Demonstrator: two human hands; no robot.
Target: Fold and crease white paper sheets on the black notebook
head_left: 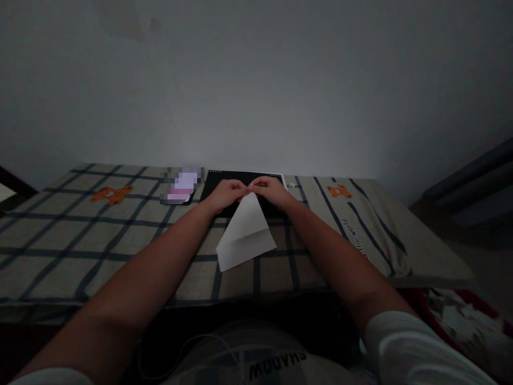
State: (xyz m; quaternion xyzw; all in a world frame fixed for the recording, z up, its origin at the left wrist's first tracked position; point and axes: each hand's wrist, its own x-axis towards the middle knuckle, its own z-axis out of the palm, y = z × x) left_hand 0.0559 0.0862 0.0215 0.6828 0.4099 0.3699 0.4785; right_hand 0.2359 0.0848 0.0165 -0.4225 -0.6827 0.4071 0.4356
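A folded sheet of white paper (245,230) narrows to a tip at its far end and widens toward me, with a crease across its lower part. At that tip, the fingers of my left hand (230,193) pinch the paper from the left. My right hand (269,190) is closed on the same tip from the right, its fingertips meeting those of the left. Both hands are above a black flat board (212,184) with a white edge. The fingers hide the very end of the tip.
A phone (182,186) with a lit, partly blurred screen lies left of the board. The table has a checked cloth (132,235) with bear prints, against a plain wall (256,85). At lower right, a red container (420,305) holds crumpled white paper (465,321).
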